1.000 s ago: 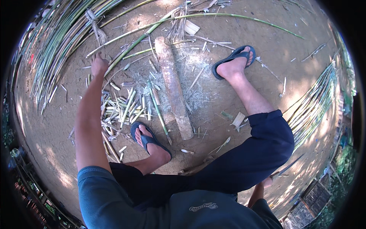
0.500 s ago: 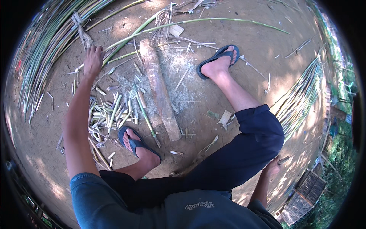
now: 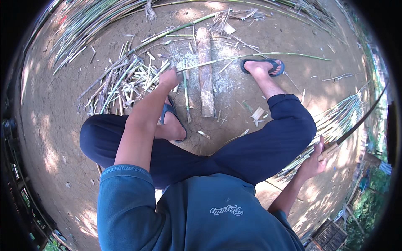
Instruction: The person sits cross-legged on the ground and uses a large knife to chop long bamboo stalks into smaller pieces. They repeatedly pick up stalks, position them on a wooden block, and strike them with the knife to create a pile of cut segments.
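A long thin green cane stalk (image 3: 268,54) runs from my left hand (image 3: 169,78) to the right, passing over a thick log chopping block (image 3: 204,79). The fingers of that hand are closed round the stalk's near end, just left of the block. Out at the right, beside my knee, my right hand (image 3: 312,163) grips the pale wooden handle of a machete (image 3: 356,125). Its long dark blade curves up and away to the right. Below my left hand lies a heap of short cut cane pieces (image 3: 130,81).
Bundled long stalks (image 3: 92,29) lie at the far left, and another bundle (image 3: 339,113) lies to the right, beneath the blade. My sandalled feet (image 3: 266,68) flank the log. Dry husks (image 3: 222,21) and pale chips (image 3: 257,113) litter the dirt.
My left hand has come from the far left toward the middle, bringing the stalk across the log. My right hand has risen outward, and the machete's blade now shows.
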The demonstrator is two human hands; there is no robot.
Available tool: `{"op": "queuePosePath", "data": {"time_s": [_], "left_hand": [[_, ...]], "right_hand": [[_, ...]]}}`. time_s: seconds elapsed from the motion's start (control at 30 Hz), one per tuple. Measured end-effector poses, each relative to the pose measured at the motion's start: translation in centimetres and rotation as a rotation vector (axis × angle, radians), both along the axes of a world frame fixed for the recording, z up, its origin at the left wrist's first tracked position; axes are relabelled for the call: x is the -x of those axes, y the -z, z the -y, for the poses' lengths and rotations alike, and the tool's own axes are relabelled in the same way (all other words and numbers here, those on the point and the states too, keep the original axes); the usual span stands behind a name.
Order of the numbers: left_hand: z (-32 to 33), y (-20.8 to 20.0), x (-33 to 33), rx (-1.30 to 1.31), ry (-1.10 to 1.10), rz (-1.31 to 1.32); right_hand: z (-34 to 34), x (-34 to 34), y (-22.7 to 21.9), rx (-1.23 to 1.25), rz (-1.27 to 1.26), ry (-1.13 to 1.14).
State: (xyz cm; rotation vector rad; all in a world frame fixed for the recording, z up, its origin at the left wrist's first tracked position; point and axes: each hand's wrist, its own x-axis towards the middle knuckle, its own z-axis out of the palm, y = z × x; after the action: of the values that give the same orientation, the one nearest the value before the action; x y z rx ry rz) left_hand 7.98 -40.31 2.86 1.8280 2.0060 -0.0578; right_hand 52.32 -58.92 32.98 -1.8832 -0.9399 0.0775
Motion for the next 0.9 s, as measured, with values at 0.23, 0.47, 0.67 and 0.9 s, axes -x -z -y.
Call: {"op": "queuePosePath", "data": {"time_s": [0.23, 0.47, 0.67, 0.9], "left_hand": [[2.5, 0.5, 2.7, 0.05, -0.167, 0.109], [2.4, 2.4, -4.1, -0.246, -0.059, 0.407], [3.3, 2.7, -0.6, -0.024, -0.215, 0.256], [-0.4, -0.1, -1.4, 0.212, -0.172, 0.094]], "right_hand": [[2.6, 5.1, -0.4, 0.094, -0.183, -0.522], [0.0, 11.7, 7.0, 0.619, -0.445, -0.812], [-2.1, 14.9, 13.7, 0.911, -0.596, -0.823], [-4.1, 17.5, 17.1, 0.942, -0.649, -0.809]]}}
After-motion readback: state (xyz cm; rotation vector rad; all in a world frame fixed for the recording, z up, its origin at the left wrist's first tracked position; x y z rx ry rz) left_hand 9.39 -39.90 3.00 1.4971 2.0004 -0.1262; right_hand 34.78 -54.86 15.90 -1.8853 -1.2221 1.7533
